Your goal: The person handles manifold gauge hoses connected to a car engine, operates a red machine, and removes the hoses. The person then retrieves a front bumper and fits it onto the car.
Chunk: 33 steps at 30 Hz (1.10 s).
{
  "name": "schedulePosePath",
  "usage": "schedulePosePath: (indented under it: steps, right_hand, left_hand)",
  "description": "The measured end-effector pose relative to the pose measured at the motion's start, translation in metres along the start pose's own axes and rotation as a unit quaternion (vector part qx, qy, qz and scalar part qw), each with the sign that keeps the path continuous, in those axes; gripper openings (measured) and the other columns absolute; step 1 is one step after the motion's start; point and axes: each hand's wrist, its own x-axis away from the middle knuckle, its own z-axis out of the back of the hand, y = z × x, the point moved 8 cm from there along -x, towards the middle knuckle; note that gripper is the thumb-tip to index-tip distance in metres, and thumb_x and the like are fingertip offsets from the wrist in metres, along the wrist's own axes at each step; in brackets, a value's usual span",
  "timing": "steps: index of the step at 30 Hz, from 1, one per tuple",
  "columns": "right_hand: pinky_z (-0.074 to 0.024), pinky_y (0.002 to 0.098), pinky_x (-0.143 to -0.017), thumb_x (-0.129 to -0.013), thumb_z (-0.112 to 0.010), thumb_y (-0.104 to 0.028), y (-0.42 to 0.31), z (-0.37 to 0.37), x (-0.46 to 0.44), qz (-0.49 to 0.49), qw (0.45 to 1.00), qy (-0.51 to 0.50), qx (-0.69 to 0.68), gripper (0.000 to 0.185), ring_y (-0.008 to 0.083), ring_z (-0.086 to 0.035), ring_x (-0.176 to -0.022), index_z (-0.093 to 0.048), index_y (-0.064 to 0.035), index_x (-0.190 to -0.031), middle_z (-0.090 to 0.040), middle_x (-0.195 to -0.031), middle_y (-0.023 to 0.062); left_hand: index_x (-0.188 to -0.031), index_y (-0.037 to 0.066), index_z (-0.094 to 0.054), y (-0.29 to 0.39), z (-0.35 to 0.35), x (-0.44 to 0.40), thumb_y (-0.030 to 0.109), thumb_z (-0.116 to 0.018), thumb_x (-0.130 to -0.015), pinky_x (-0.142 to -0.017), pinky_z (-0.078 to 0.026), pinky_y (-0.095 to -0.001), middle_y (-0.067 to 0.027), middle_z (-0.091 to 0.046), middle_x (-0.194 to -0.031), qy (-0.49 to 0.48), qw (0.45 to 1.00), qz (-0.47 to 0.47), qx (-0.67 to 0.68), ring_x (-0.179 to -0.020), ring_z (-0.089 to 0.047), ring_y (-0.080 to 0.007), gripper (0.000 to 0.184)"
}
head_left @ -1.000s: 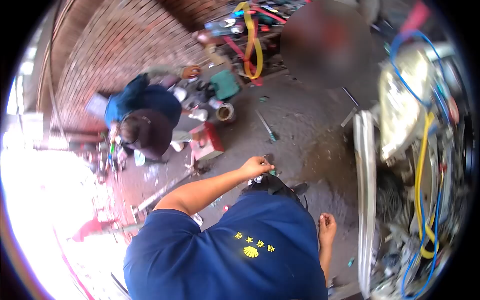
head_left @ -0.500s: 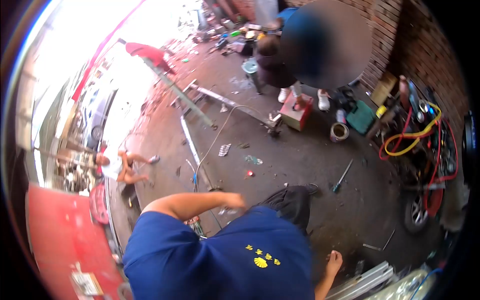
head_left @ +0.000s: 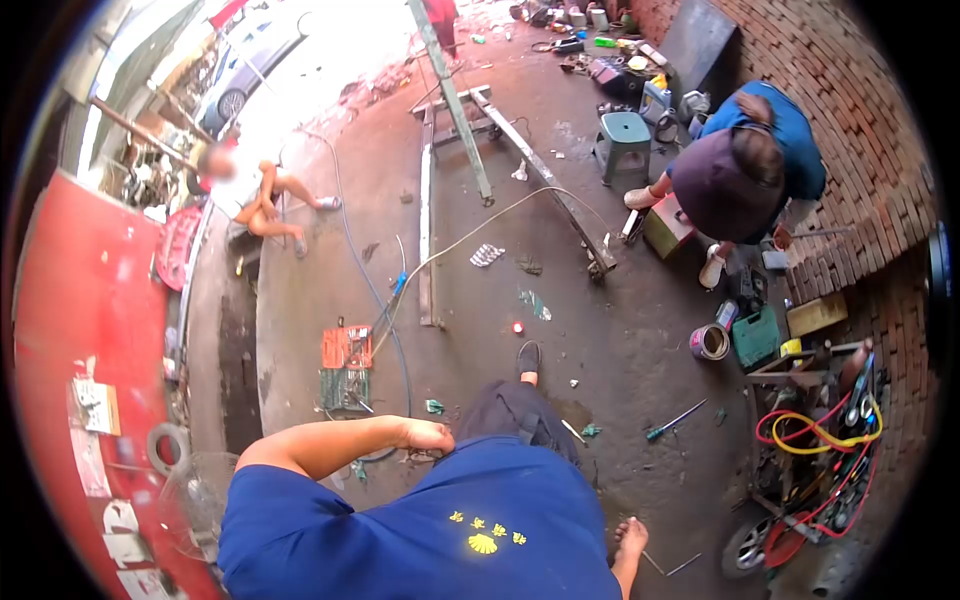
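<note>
Tools [head_left: 350,384] sit in an open case [head_left: 331,350] on the floor [head_left: 470,340] to the left, its far half orange, its near half dark green, the pieces too small from where I stand to tell apart. To the near side of it, the person's left hand [head_left: 430,436] is curled in by the waist of the dark trousers [head_left: 515,415]; I cannot tell whether it holds anything. The right hand [head_left: 630,535] hangs at the near right, fingers bent in and the opening narrow, and I cannot make out whether something is in it; thin rods [head_left: 684,564] lie on the floor near it. Farther off on the right stands a tin [head_left: 709,342], mouth open, inside brownish, its contents unclear and its printed wrap beyond my reading. Near it is a green case [head_left: 757,337], its inside hidden, with a yellowish box [head_left: 818,315] just to the right. A red box [head_left: 668,227] stands by the feet of a co-worker [head_left: 740,180] bending forward at the far right, near a green stool [head_left: 622,140] and a pale blue jug [head_left: 655,102]. Yellow and red hoses [head_left: 803,452] hang about a cart [head_left: 790,378] at the near right. As for writing, the blue shirt [head_left: 400,530] carries yellow characters [head_left: 487,527] around a shell emblem [head_left: 482,544], too small to read, and pale sheets [head_left: 97,408] on the red panel [head_left: 95,270] at left are illegible.
</note>
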Motion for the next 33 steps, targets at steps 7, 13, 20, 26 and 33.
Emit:
schedulePosePath:
  steps: [7, 13, 20, 26, 33]
  right_hand:
    - [-0.0489, 0.0300, -0.048, -0.103, -0.063, -0.022, -0.105, -0.112, -0.018, -0.040, 0.978, -0.075, 0.190, 0.019, 0.0156, -0.061, -0.058, -0.060, -0.0048, -0.098, -0.063, -0.070, 0.0051]
    - [-0.0448, 0.0255, -0.045, -0.100, -0.066, -0.029, -0.278, -0.260, -0.093, 0.049, 0.974, -0.109, 0.191, 0.018, 0.0128, -0.060, -0.055, -0.062, -0.0110, -0.100, -0.062, -0.068, 0.0020]
    - [-0.0438, 0.0258, -0.058, -0.102, -0.065, -0.022, -0.475, -0.483, -0.066, 0.228, 0.890, -0.239, 0.315, 0.019, 0.0088, -0.053, -0.064, -0.066, -0.0032, -0.105, -0.060, -0.077, -0.0004]
    - [-0.0526, 0.0275, -0.065, -0.100, -0.066, -0.024, -0.525, -0.575, -0.187, 0.161, 0.861, -0.229, 0.424, 0.025, 0.0124, -0.066, -0.072, -0.067, -0.0002, -0.108, -0.070, -0.086, 0.0053]
    - [-0.0524, 0.0291, -0.062, -0.099, -0.067, -0.025, -0.626, -0.660, -0.302, 0.096, 0.899, -0.196, 0.380, 0.025, 0.0125, -0.065, -0.070, -0.067, -0.0001, -0.102, -0.069, -0.083, 0.0050]
  left_hand:
    - [-0.093, 0.002, -0.075, 0.054, 0.143, 0.011, 0.028, -0.061, -0.090, -0.074, -0.054, -0.0409, -0.0079, -0.074, -0.086, 0.050, 0.968, -0.156, -0.190, -0.080, -0.069, -0.0215, 0.030]
    - [-0.100, 0.003, -0.073, 0.145, 0.324, 0.062, 0.042, -0.064, -0.086, -0.079, -0.056, -0.0514, -0.0215, -0.073, -0.093, 0.412, 0.870, -0.109, -0.248, -0.089, -0.071, -0.0394, 0.042]
    - [-0.104, 0.003, -0.072, 0.196, 0.407, 0.048, 0.038, -0.069, -0.093, -0.065, -0.054, -0.0367, -0.0116, -0.071, -0.078, 0.466, 0.868, -0.171, 0.000, -0.071, -0.069, -0.0191, 0.037]
    - [-0.102, 0.001, -0.075, 0.090, 0.429, -0.054, 0.045, -0.068, -0.090, -0.085, -0.055, -0.0455, -0.0241, -0.074, -0.098, 0.422, 0.907, 0.009, -0.001, -0.096, -0.072, -0.0378, 0.047]
    - [-0.090, -0.001, -0.079, 0.027, 0.455, -0.025, 0.041, -0.071, -0.085, -0.082, -0.056, -0.0414, -0.0161, -0.076, -0.085, 0.400, 0.865, 0.252, 0.168, -0.085, -0.074, -0.0297, 0.043]
